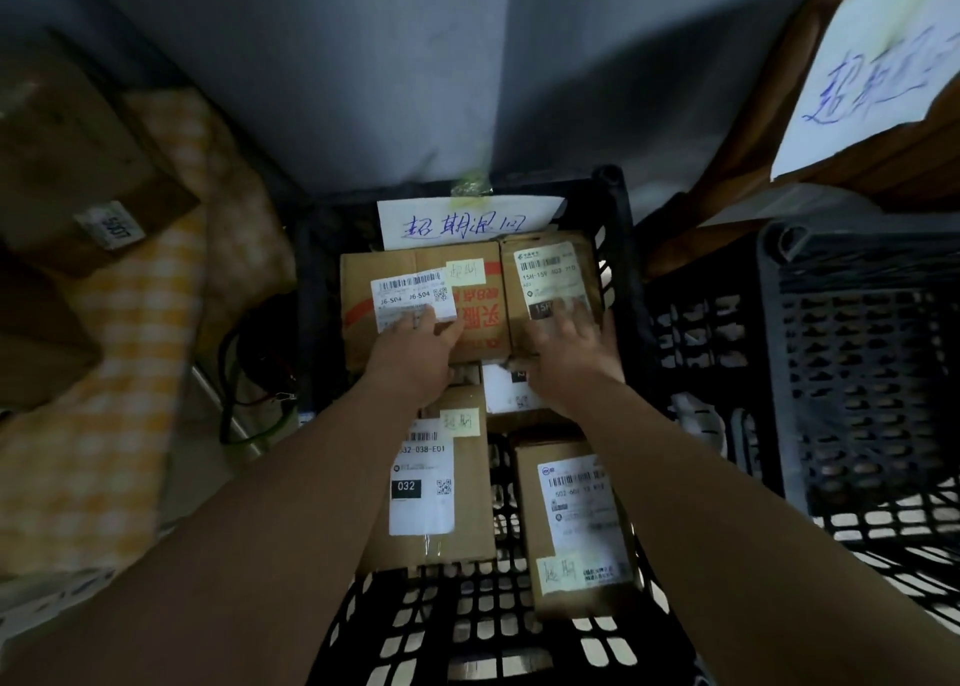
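A black slotted plastic crate [618,249] holds several labelled cardboard parcels. My left hand [415,347] rests with fairly straight fingers on the wide parcel with red print [478,290] at the crate's far end, fingertips on its white label. Beside it, my right hand [569,345] lies with spread fingers on the smaller parcel [550,275]; this hand is blurred. Nearer me lie a parcel marked 032 [431,483] and another brown parcel [576,524], each with a yellow note.
A handwritten paper sign [467,220] stands at the crate's far wall. A second black crate [857,373] stands to the right, with a brown box bearing a paper sign [878,67] above it. Yellow checked cloth [119,373] and cardboard boxes [67,155] lie left.
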Motion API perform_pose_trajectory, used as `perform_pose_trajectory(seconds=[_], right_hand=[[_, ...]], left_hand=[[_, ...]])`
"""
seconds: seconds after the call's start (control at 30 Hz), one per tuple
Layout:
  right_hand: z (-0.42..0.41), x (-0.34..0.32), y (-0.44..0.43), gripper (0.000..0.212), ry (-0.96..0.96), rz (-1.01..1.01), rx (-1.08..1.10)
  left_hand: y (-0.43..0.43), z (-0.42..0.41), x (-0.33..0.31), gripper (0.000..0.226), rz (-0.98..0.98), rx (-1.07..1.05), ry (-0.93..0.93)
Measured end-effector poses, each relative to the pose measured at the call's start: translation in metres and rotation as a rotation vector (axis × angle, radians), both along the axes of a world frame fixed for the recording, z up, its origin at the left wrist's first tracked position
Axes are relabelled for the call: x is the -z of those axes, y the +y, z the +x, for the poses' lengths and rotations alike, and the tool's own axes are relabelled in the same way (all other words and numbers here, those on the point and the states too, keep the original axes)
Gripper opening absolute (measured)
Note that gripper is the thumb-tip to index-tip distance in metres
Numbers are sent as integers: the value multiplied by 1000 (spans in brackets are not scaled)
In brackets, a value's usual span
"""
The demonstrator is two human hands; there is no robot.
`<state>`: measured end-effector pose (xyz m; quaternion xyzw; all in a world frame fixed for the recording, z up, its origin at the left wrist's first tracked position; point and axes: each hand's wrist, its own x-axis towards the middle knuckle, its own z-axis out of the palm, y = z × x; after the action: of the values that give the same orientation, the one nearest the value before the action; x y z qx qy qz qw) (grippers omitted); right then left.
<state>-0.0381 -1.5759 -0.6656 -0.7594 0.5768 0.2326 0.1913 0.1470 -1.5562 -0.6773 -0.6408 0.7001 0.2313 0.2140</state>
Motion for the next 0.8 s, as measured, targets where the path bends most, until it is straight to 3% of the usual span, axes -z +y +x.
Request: perform_pose_trajectory(seconds=[0.17,0.33,0.5,0.8], right_hand=[[0,-37,24,61,-36,-33,31],[13,-114,36,54,-60,-128,-75],[27,-213,48,48,-294,-307,-115],[12,-403,102,41,-536,-587,-495]], left_hand=[[30,10,-49,62,-92,-7,-34],[58,25,-133,54,-228,-54,-102],[93,18,-245,56,-448,-140,-106],[187,-22,-435,50,-814,-313,-313]])
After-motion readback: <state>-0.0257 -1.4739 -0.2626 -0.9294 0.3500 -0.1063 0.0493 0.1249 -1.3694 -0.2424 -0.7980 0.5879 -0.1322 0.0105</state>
